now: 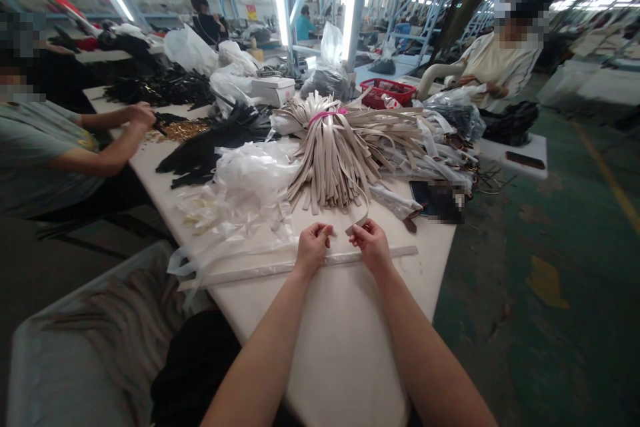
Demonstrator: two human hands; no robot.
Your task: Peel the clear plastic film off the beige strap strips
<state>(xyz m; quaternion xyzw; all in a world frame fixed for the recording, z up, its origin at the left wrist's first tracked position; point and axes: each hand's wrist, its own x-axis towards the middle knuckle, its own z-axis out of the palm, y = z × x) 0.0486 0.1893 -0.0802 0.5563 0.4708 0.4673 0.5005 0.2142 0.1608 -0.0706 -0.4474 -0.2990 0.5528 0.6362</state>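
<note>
My right hand (371, 247) pinches the end of a light grey-beige strap (358, 223), which curves up toward a large bundle. My left hand (313, 248) is closed just beside it, thumb against curled fingers; whatever may be in them is too small to make out. Just beyond both hands lies the bundle of beige straps (333, 167), tied with a pink band (327, 115) and fanned out over the table. Under my wrists, a long flat strip (265, 269) that looks wrapped in clear plastic runs across the white tabletop (345, 333).
Crumpled clear plastic (253, 177) and black straps (215, 143) lie left of the bundle. A dark phone-like object (437, 201) is at the right edge. A bin of straps (100, 347) stands low left. Co-workers sit left (50, 147) and right (505, 60). A red basket (387, 91) stands behind.
</note>
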